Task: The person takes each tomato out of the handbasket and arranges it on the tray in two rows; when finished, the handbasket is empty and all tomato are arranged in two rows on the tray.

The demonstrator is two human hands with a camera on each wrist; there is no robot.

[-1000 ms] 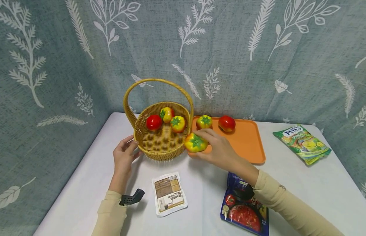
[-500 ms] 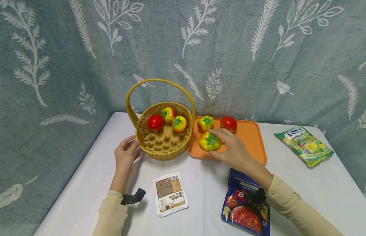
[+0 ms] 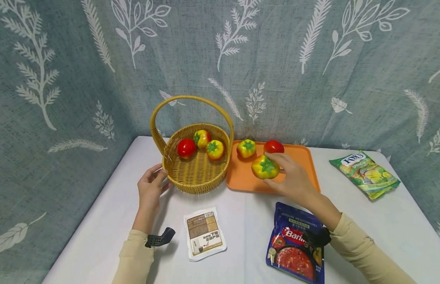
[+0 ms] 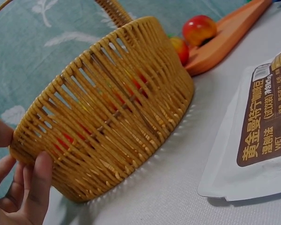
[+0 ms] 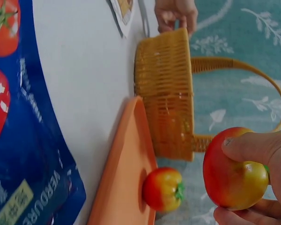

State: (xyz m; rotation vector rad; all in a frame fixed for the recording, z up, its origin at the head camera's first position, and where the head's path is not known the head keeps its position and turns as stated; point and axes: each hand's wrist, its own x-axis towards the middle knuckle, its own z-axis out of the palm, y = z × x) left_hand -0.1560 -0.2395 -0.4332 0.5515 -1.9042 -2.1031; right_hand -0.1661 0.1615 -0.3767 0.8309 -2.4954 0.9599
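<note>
In the head view, the right hand (image 3: pixel 292 177) pinches a yellow-and-green persimmon-like fruit (image 3: pixel 265 167) above the middle of the orange tray (image 3: pixel 237 179), right of centre; a second ago this fruit was beside the basket's right rim, so the work now appears to centre over the tray rather than the wicker basket (image 3: pixel 196 185). The tray also bears a yellow fruit (image 3: pixel 246 148) and a red fruit (image 3: pixel 274 146), both rounded and glossy, while three similar fruits (image 3: pixel 215 150) lie inside the basket. The left hand (image 3: pixel 151 184) has stayed at the basket's left rim. In the left wrist view, that hand, at lower left, holds the rim between thumb and fingers; the wall is close-set, honey-coloured strands with light showing through, and a flat, matt white packet (image 4: pixel 220 173) with a brown label lies at right on the cloth-textured desk (image 4: pixel 150 201). In the right wrist view, the held fruit, at lower right, shows a smooth red flank under the thumb, raised clear of the tray's slim, plastic-looking edge; a crinkly blue pouch (image 5: pixel 37 126) fills the left.
</note>
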